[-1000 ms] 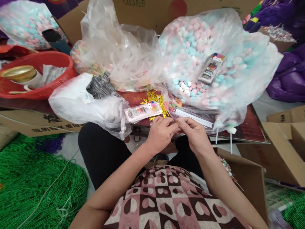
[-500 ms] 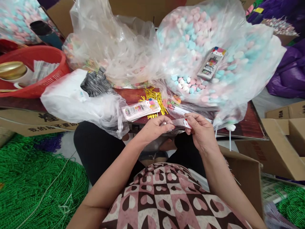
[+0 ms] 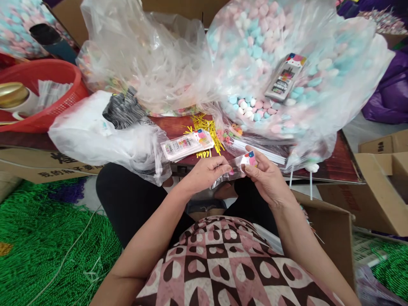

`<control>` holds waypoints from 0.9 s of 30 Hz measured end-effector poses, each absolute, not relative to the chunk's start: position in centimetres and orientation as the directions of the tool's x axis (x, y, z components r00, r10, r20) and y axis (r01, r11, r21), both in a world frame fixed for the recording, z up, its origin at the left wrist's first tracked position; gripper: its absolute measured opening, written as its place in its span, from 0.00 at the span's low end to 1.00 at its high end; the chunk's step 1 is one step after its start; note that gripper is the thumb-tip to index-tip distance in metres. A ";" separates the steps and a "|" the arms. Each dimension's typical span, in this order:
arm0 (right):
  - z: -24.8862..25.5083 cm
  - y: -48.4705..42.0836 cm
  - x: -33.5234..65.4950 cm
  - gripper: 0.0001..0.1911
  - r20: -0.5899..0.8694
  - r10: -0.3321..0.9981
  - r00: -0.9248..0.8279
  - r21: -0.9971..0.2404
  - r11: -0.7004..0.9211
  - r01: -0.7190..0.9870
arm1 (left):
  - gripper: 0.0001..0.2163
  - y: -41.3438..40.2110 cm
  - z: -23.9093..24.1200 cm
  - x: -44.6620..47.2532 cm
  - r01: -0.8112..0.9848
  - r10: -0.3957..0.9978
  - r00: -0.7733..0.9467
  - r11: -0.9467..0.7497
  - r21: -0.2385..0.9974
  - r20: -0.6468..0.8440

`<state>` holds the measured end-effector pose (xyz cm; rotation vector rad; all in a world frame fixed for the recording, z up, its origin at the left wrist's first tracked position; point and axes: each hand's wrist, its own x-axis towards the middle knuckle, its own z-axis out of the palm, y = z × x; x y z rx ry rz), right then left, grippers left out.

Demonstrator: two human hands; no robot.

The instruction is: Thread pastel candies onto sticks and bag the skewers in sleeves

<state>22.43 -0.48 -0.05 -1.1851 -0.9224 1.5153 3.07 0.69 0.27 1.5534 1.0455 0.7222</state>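
Note:
Between my hands is a small clear plastic bag [image 3: 235,164] with a colourful printed end. My left hand [image 3: 208,172] pinches one part of it, and my right hand [image 3: 264,174] grips the printed end between thumb and fingers. Just beyond my left hand lies a stack of printed clear bags [image 3: 186,145], beside a heap of gold twist ties [image 3: 207,131]. White sticks [image 3: 259,151] in clear plastic lie past my right hand. A big clear bag of pastel candies [image 3: 255,108] stands behind, with another printed pack [image 3: 285,77] on top.
At the left are a red plastic basket [image 3: 68,106] and a white plastic bag [image 3: 95,127] with silvery striped strips [image 3: 123,108] on it. Green cords [image 3: 57,246] cover the floor at left. Open cardboard boxes [image 3: 385,178] stand at right. White-topped sticks [image 3: 311,182] overhang the table's front edge.
The small bag has turned in my hands, so more of its clear body and its coloured printed end show. Both hands stay close together at nearly the same place. The view has shifted slightly.

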 end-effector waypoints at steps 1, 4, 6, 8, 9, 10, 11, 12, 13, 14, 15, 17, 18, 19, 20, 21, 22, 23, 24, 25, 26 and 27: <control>-0.2 -0.5 22.4 0.17 -0.226 0.973 -0.055 -0.944 -0.233 -0.235 | 0.13 0.7 0.3 3.1 0.244 0.897 0.435 -0.036 0.969 -0.076; -1.1 -0.8 22.4 0.14 -0.175 0.984 0.047 -0.963 -0.161 -0.216 | 0.12 0.6 0.1 3.4 0.152 0.922 0.377 0.035 0.988 -0.091; -1.6 -1.1 22.3 0.14 -0.131 0.984 0.125 -0.983 -0.112 -0.149 | 0.12 0.6 -0.1 3.7 0.006 0.941 0.317 0.125 0.992 -0.120; -1.8 -1.2 22.1 0.14 -0.100 0.987 0.128 -0.993 -0.092 -0.068 | 0.14 0.6 -0.4 4.1 -0.138 0.950 0.269 0.200 0.970 -0.158; -1.8 -1.2 22.0 0.14 -0.098 0.989 0.113 -0.994 -0.092 -0.051 | 0.15 0.6 -0.5 4.2 -0.176 0.954 0.248 0.217 0.960 -0.170; -1.8 -1.2 21.9 0.14 -0.103 0.990 0.092 -0.994 -0.099 -0.056 | 0.15 0.5 -0.6 4.3 -0.181 0.958 0.229 0.217 0.959 -0.174; -1.7 -1.1 21.8 0.13 -0.115 0.991 0.068 -0.991 -0.110 -0.078 | 0.15 0.5 -0.6 4.3 -0.152 0.962 0.214 0.204 0.967 -0.170; -1.6 -1.1 21.7 0.13 -0.126 0.991 0.049 -0.986 -0.120 -0.113 | 0.14 0.5 -0.6 4.3 -0.094 0.966 0.206 0.180 0.979 -0.158; -1.5 -1.0 21.7 0.13 -0.132 0.990 0.039 -0.981 -0.125 -0.151 | 0.13 0.4 -0.6 4.2 -0.019 0.970 0.202 0.146 0.989 -0.139; -1.4 -0.9 21.6 0.12 -0.132 0.990 0.039 -0.976 -0.123 -0.179 | 0.13 0.3 -0.6 4.1 0.062 0.973 0.200 0.106 0.992 -0.117; -1.4 -0.9 21.6 0.12 -0.125 0.991 0.048 -0.975 -0.114 -0.192 | 0.13 0.3 -0.5 4.0 0.134 0.976 0.198 0.069 0.989 -0.095; -1.5 -0.9 21.6 0.12 -0.081 0.993 0.088 -0.982 -0.064 -0.176 | 0.14 0.2 -0.5 3.9 0.222 0.982 0.181 0.019 0.975 -0.061; -1.5 -1.0 21.6 0.14 -0.055 0.993 0.104 -0.988 -0.039 -0.150 | 0.15 0.2 -0.4 3.9 0.242 0.984 0.172 0.012 0.970 -0.055; -1.6 -1.1 21.7 0.17 -0.044 0.993 0.109 -0.992 -0.030 -0.122 | 0.16 0.2 -0.4 3.9 0.250 0.984 0.166 0.017 0.968 -0.060; -1.7 -1.2 21.7 0.20 -0.053 0.993 0.109 -0.994 -0.042 -0.101 | 0.17 0.2 -0.4 3.8 0.251 0.984 0.166 0.027 0.968 -0.071; -1.7 -1.2 21.7 0.21 -0.080 0.991 0.106 -0.993 -0.070 -0.097 | 0.18 0.2 -0.4 3.8 0.250 0.982 0.172 0.037 0.967 -0.082; -1.7 -1.2 21.7 0.21 -0.121 0.988 0.095 -0.988 -0.110 -0.111 | 0.18 0.2 -0.4 3.8 0.254 0.979 0.183 0.043 0.966 -0.092; -1.7 -1.2 21.8 0.20 -0.162 0.984 0.076 -0.979 -0.151 -0.139 | 0.19 0.3 -0.4 3.8 0.260 0.975 0.201 0.042 0.965 -0.097; -1.6 -1.1 21.8 0.18 -0.192 0.980 0.052 -0.968 -0.181 -0.172 | 0.19 0.3 -0.5 3.7 0.266 0.970 0.221 0.034 0.963 -0.096; -1.5 -1.0 21.8 0.17 -0.204 0.978 0.031 -0.959 -0.193 -0.206 | 0.19 0.3 -0.5 3.7 0.267 0.966 0.240 0.027 0.963 -0.093; -1.5 -1.0 21.8 0.16 -0.202 0.979 0.023 -0.953 -0.191 -0.233 | 0.19 0.3 -0.5 3.8 0.256 0.962 0.255 0.027 0.966 -0.094; -1.4 -0.9 21.8 0.16 -0.191 0.981 0.034 -0.952 -0.176 -0.252 | 0.19 0.3 -0.6 3.8 0.228 0.958 0.267 0.039 0.973 -0.101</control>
